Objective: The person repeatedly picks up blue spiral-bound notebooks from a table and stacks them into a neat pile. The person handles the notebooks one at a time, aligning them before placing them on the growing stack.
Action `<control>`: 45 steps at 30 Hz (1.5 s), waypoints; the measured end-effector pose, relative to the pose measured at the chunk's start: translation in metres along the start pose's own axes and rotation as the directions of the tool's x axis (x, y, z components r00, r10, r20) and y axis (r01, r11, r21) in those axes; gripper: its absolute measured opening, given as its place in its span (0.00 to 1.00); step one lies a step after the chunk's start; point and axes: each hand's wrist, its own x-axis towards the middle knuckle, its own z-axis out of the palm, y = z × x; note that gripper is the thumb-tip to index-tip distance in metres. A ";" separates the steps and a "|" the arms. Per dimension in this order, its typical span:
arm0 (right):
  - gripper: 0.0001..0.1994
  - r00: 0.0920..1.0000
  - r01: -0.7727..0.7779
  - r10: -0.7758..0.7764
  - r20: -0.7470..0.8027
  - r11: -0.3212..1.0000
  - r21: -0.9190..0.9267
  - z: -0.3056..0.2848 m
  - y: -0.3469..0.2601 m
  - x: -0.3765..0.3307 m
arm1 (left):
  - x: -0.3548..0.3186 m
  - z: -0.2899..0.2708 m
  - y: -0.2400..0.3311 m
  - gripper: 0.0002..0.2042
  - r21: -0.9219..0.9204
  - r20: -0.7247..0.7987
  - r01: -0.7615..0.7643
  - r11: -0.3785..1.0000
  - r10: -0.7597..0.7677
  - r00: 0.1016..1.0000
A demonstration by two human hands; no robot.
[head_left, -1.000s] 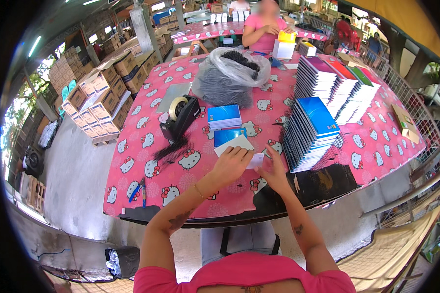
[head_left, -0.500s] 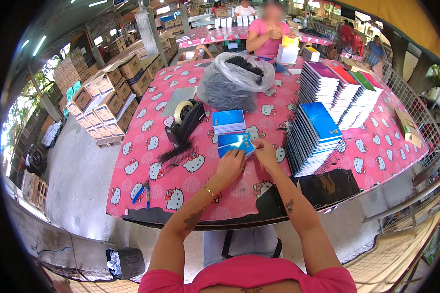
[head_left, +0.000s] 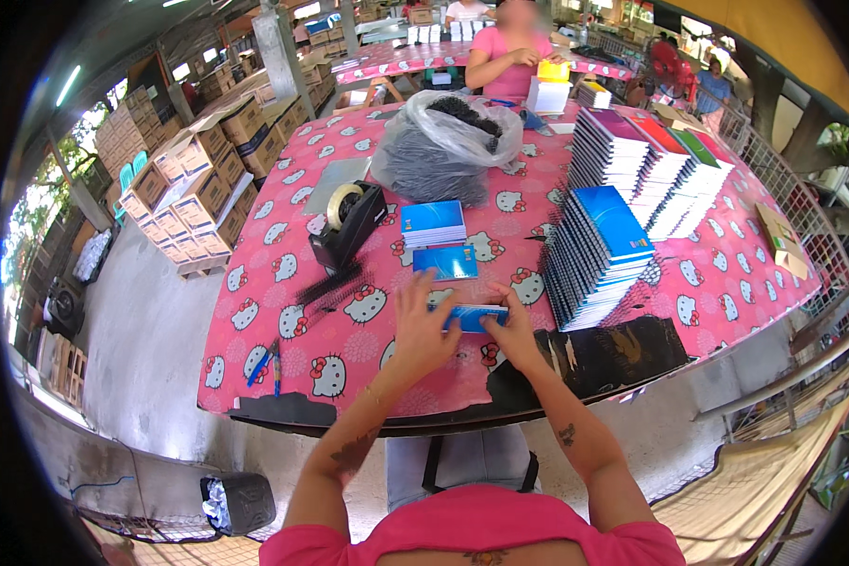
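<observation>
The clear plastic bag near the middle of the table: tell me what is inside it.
The clear plastic bag holds a dark heap of thin black strips, apparently binding combs like the loose ones lying on the pink tablecloth. Its open top shows more. The bottom of the heap is hidden.

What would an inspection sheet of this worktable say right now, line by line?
Surface: table under a pink patterned cloth.
Job's things: small blue booklet held between left hand and right hand; another blue booklet and a short blue stack beyond it.
Clutter: tape dispenser, clear bag of dark coils, tall notebook stacks, pens.
Grippers: both hands pinch the booklet's edges.
Cables: nothing seen.
Surroundings: cardboard boxes at left; a person in pink at the far end.
</observation>
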 end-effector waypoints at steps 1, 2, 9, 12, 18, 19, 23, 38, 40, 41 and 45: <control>0.30 1.000 -0.016 0.016 -0.020 1.000 -0.003 0.007 -0.004 -0.002 | -0.013 0.013 -0.011 0.26 -0.144 -0.034 0.114 0.983 -0.121 0.992; 0.30 0.999 0.001 -0.001 -0.037 1.000 0.000 0.011 -0.004 -0.003 | -0.022 0.019 -0.014 0.27 -0.292 -0.046 0.223 0.930 -0.247 0.968; 0.22 0.983 -0.183 0.184 0.029 0.982 -0.038 0.008 -0.002 -0.010 | -0.042 0.041 -0.008 0.29 -0.502 0.017 0.295 0.813 -0.332 0.943; 0.17 0.957 -0.261 0.267 0.112 0.963 -0.070 -0.012 0.000 -0.010 | -0.041 0.034 -0.031 0.25 -0.402 0.008 0.260 0.878 -0.281 0.960; 0.13 0.982 -0.123 0.114 0.150 0.991 0.053 -0.008 -0.005 -0.011 | -0.044 -0.014 -0.166 0.10 0.269 -0.032 0.399 0.877 -0.406 0.913; 0.13 0.979 -0.131 0.121 0.162 0.990 0.052 -0.007 -0.004 -0.010 | -0.040 -0.014 -0.173 0.09 0.348 0.045 0.360 0.866 -0.399 0.916; 0.17 0.976 -0.100 0.098 0.194 0.995 -0.001 -0.009 0.010 -0.010 | -0.042 -0.008 -0.171 0.09 0.434 -0.259 0.133 0.891 -0.018 0.966; 0.15 0.931 -0.309 0.307 0.197 0.951 -0.024 -0.009 -0.002 -0.012 | -0.050 0.003 -0.013 0.14 -0.642 0.033 0.420 0.641 -0.524 0.851; 0.15 0.973 -0.139 0.136 0.189 0.990 0.001 -0.008 0.008 -0.014 | -0.042 -0.011 -0.021 0.12 -0.596 0.000 0.415 0.687 -0.517 0.856; 0.14 0.981 -0.052 0.048 0.189 0.998 0.017 -0.006 0.010 -0.014 | -0.037 -0.022 -0.032 0.11 -0.510 -0.063 0.383 0.770 -0.478 0.876; 0.15 0.975 -0.112 0.109 0.195 0.994 0.003 -0.007 0.011 -0.011 | -0.038 -0.032 -0.027 0.07 -0.382 0.060 0.333 0.862 -0.337 0.940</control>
